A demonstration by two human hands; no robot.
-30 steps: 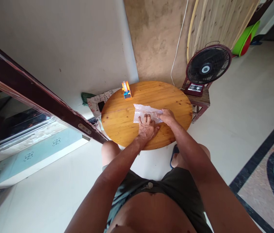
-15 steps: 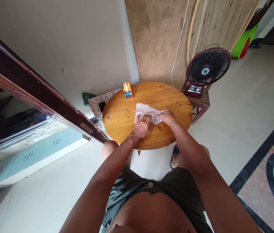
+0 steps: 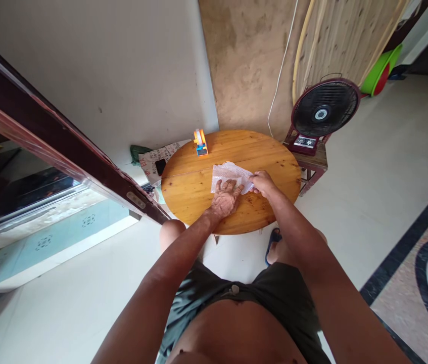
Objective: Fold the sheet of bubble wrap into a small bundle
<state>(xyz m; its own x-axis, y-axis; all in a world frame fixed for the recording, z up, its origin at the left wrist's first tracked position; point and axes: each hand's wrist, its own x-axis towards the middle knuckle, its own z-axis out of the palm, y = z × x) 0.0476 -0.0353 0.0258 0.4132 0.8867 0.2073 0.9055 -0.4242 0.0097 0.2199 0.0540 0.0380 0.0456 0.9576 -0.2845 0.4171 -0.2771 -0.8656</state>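
Observation:
A clear sheet of bubble wrap [image 3: 227,171] lies on the round wooden table [image 3: 183,192], near its middle. My left hand [image 3: 226,196] rests flat on the wrap's near part, fingers spread. Beneath those fingers a pale flat layer shows; my hand covers most of it, so I cannot make out what it is. My right hand [image 3: 262,183] pinches the wrap's right edge between thumb and fingers. An orange and blue tape dispenser [image 3: 200,142] stands toward the table's far left edge.
An electric fan [image 3: 322,112] sits on a wooden stool [image 3: 318,162] right of the table. Printed cardboard with a dark phone-like object [image 3: 160,167] is at the left, beside a dark door frame [image 3: 85,156]. A wall and wooden board [image 3: 251,65] stand behind the table.
My left fingers have spread and flattened over the wrap, covering more of the pale layer. My right hand keeps its grip on the right edge, barely shifted. The view has tilted slightly.

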